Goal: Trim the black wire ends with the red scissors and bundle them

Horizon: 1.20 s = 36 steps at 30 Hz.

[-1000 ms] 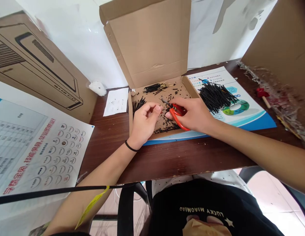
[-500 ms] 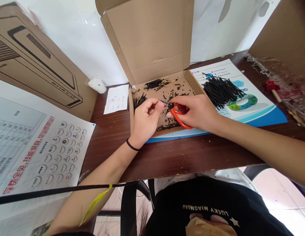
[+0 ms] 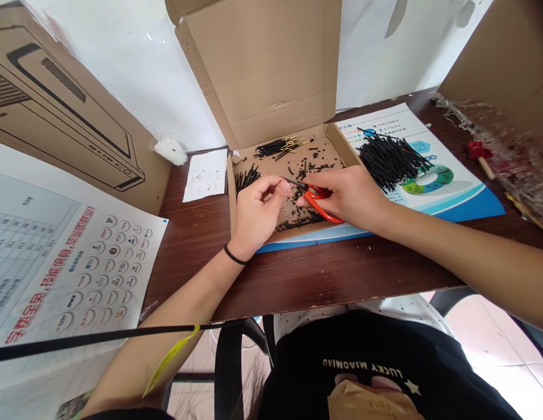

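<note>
My right hand (image 3: 356,195) is closed around a pair of scissors with red-orange handles (image 3: 321,209). The dark blades point left, close to the fingertips of my left hand (image 3: 262,207). Thumb and forefinger of the left hand are pinched together; what they hold is too small and hidden to name. Both hands are over the front of an open cardboard box (image 3: 347,149). Inside it lie a bundle of thin black sticks with gold-coloured ends (image 3: 277,147), another black bundle (image 3: 247,177) by the left wall, and scattered short black bits (image 3: 312,169).
A large pile of black sticks (image 3: 391,160) rests on a printed sheet (image 3: 472,198) right of the box. A small white paper (image 3: 205,175) lies to the left. Big cartons (image 3: 79,116) stand at both sides. The box lid (image 3: 271,64) is raised against the wall.
The whole view has shifted slightly. The scissors and both hands keep nearly the same place and grip.
</note>
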Tool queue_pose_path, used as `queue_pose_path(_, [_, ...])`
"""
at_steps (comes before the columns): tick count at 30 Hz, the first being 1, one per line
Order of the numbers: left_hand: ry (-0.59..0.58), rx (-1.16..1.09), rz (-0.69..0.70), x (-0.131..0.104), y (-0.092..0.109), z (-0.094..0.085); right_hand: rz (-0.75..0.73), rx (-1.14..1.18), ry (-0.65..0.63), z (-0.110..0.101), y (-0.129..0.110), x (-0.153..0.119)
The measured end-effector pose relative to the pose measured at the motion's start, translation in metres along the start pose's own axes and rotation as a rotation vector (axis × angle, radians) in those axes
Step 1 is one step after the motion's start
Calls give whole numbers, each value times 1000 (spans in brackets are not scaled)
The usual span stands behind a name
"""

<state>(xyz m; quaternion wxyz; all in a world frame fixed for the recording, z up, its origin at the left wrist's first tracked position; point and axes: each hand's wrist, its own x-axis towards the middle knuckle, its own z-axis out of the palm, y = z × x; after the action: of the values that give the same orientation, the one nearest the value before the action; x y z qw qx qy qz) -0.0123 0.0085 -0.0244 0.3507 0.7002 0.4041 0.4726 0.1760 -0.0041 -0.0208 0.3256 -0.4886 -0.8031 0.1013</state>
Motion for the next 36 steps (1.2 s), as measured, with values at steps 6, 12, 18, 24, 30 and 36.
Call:
queue_pose_path(6, [3,-37,-34,1,-1,1,90,37,35,-1,-2,1])
queue_pose_path(12, [20,-51,-55,1,-2,1,99,20,49,0,-4,0])
queue_pose_path(18, [12,-37,-36,1,-3,0,50,-21,11,0,-5,-1])
queue_pose_path(24, [15,-34,-31,0,-1,1,24,-40,25,0,-3,-1])
queue_pose_path(30, [47,-57,-59,0,2,3,83,11,16,-2,-4,0])
queue_pose_path(36, [80,-67,-63,0,0,3,127,53,38,-3,-6,0])
